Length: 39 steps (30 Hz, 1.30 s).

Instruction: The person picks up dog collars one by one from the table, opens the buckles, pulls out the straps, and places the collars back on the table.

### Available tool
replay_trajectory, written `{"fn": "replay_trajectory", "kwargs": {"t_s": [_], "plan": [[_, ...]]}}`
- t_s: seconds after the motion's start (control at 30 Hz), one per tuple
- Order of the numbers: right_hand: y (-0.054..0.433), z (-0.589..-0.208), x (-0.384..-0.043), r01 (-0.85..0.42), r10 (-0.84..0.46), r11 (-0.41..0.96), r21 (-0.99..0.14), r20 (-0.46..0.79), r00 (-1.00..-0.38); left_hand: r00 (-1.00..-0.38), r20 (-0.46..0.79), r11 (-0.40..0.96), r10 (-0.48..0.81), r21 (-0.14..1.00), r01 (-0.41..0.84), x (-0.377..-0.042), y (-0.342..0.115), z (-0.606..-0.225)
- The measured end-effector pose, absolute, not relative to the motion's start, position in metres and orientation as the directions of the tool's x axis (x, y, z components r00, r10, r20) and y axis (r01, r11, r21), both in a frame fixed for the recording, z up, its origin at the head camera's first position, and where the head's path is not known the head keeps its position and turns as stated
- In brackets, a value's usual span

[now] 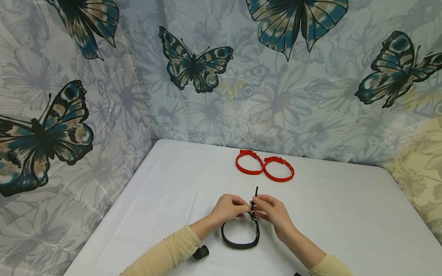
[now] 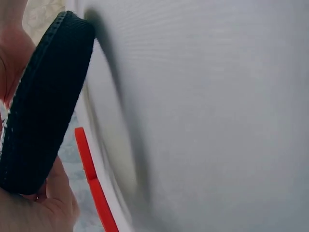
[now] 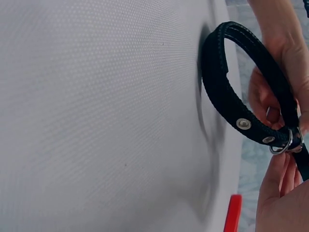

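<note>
A black collar (image 1: 240, 245) forms a loop over the white table, its metal buckle and ring at the far right of the loop. Metal-rimmed eyelets show along its strap in the right wrist view. My left hand (image 1: 229, 208) pinches the collar beside the buckle. On the other side my right hand (image 1: 274, 213) holds the strap by the buckle between thumb and fingers, and the narrow free end sticks up past the fingertips. From the left wrist view, the collar's broad padded band (image 2: 48, 101) hides much of both hands.
Two red collars (image 1: 249, 172), both looped, lie side by side toward the table's back edge. A small black cylindrical object (image 1: 201, 252) is beside my left sleeve. Behind the white table (image 1: 345, 214) hangs a butterfly-patterned cloth (image 1: 276, 107).
</note>
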State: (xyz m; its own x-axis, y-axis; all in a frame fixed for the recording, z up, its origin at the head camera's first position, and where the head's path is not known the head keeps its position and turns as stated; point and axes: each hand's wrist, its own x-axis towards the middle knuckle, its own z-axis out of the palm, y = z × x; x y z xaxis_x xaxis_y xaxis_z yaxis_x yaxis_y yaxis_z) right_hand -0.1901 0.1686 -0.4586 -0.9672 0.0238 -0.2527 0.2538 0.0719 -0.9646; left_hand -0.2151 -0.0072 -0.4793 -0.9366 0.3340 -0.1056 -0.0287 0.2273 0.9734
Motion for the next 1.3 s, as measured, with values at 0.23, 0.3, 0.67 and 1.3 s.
{"fn": "replay_trajectory", "kwargs": {"t_s": [0.23, 0.3, 0.67, 1.3], "plan": [[0.171, -0.459, -0.191, 0.271, 0.029, 0.05, -0.961, -0.269, -0.963, -0.946, -0.093, 0.186, 0.31, 0.982, -0.036, -0.213, -0.006, -0.48], [0.17, -0.458, -0.192, 0.276, 0.024, 0.052, -0.96, -0.275, -0.961, -0.948, -0.083, 0.193, 0.308, 0.981, -0.023, -0.212, -0.006, -0.479], [0.171, -0.457, -0.191, 0.261, -0.049, 0.083, -0.962, -0.265, -0.963, -0.94, -0.087, 0.107, 0.331, 0.993, -0.054, -0.211, -0.011, -0.471], [0.199, -0.472, -0.175, 0.243, -0.256, 0.235, -0.941, -0.301, -0.918, -0.94, -0.15, -0.072, 0.306, 0.981, -0.18, -0.21, -0.021, -0.476]]}}
